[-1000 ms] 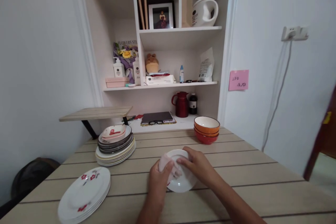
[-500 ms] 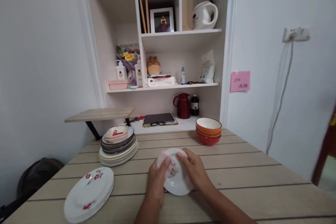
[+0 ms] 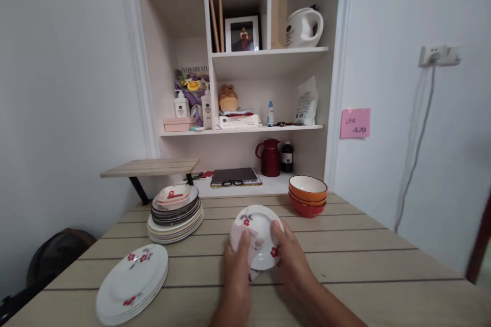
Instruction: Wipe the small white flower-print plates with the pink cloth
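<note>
A small white plate with red flowers is held above the table, its patterned face towards me. My right hand grips its right edge, thumb on the face and fingers behind. At the left edge my left hand pinches a pale pink cloth against the plate, thumb in front. Part of the cloth hangs below the rim. Fingers behind the plate are hidden. To the left lies a stack of larger white plates with the same red flowers.
Behind on the left stands a mixed stack of plates, topped by small square dishes. Orange and red bowls are stacked at the back right. A small raised wooden shelf, a red jug and a dark laptop are farther back.
The small plate has been turned over: its plain white underside faced me before, and now its flowered face does. Both hands still hold it with the cloth. The camera view has shifted slightly.
</note>
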The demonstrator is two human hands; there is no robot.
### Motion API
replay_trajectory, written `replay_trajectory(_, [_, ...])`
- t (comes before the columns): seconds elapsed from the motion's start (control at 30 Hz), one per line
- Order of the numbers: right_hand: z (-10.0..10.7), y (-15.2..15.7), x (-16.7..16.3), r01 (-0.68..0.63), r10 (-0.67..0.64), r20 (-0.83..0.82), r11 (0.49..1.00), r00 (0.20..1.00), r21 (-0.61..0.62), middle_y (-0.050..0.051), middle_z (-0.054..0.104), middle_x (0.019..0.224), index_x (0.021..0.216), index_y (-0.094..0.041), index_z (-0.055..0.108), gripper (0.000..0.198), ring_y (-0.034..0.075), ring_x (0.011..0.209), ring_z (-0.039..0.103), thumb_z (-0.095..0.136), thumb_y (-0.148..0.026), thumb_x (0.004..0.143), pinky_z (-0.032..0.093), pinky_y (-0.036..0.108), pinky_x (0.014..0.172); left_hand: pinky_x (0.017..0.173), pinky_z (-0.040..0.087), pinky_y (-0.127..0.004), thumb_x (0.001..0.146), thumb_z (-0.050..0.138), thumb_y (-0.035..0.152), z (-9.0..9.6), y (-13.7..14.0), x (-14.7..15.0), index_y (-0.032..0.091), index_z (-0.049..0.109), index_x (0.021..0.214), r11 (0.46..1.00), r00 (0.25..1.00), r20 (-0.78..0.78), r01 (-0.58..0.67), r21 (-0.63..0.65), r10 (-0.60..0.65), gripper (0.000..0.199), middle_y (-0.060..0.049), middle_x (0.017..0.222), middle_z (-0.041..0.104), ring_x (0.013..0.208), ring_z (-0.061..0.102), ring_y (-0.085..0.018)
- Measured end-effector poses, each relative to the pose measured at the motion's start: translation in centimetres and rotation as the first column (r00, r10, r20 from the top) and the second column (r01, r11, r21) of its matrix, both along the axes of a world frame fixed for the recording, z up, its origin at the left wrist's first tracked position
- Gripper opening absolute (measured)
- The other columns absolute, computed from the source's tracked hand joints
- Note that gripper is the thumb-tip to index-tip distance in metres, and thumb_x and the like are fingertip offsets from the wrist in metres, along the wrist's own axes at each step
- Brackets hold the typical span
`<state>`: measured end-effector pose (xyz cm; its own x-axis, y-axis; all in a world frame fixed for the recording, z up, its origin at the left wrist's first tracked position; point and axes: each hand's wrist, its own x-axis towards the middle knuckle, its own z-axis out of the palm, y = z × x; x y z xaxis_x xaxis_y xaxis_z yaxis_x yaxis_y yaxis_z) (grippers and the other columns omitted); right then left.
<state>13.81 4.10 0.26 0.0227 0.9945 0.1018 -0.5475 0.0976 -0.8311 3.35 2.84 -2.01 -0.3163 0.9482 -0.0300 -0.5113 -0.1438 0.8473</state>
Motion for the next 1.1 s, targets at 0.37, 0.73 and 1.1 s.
replay_trajectory(0.37, [1.9,1.0,3.9,-0.110,-0.018,0.440,0.958,0.898,0.265,0.004,0.068,0.098,0.111,-0.024,0.055,0.045,0.022,0.088,0.062,0.072,-0.041,0.073,0.047,0.031,0.074,0.054,0.050,-0.026,0.055,0.081,0.056,0.6,0.6,-1.5,0.009,0.074,0.080,1.000,0.949,-0.315,-0.004,0.027,0.013,0.054,-0.009,0.066,0.073,0.058,0.066,-0.021])
replay_trajectory(0.73, [3.1,0.4,4.6,-0.202,-0.118,0.724,0.918,0.680,0.340,0.002,0.066,0.086,0.091,-0.021,0.061,0.020,0.020,0.081,0.059,0.068,-0.030,0.074,0.044,0.030,0.072,0.055,0.051,-0.027,0.057,0.084,0.051,0.2,0.2,-1.6,0.007,0.073,0.090,0.960,0.920,-0.290,0.279,0.003,-0.266,0.056,-0.011,0.070,0.073,0.059,0.066,-0.020])
replay_trajectory(1.1, [1.9,0.0,3.2,-0.111,-0.123,0.596,0.933,0.793,0.341,-0.001,0.060,0.068,0.070,-0.021,0.060,0.016,0.019,0.068,0.054,0.064,-0.034,0.078,0.040,0.028,0.063,0.055,0.049,-0.025,0.066,0.081,0.047,0.7,-0.2,-1.2,0.007,0.072,0.095,0.944,0.929,-0.193,0.327,0.036,-0.315,0.050,-0.010,0.069,0.073,0.059,0.067,-0.020])
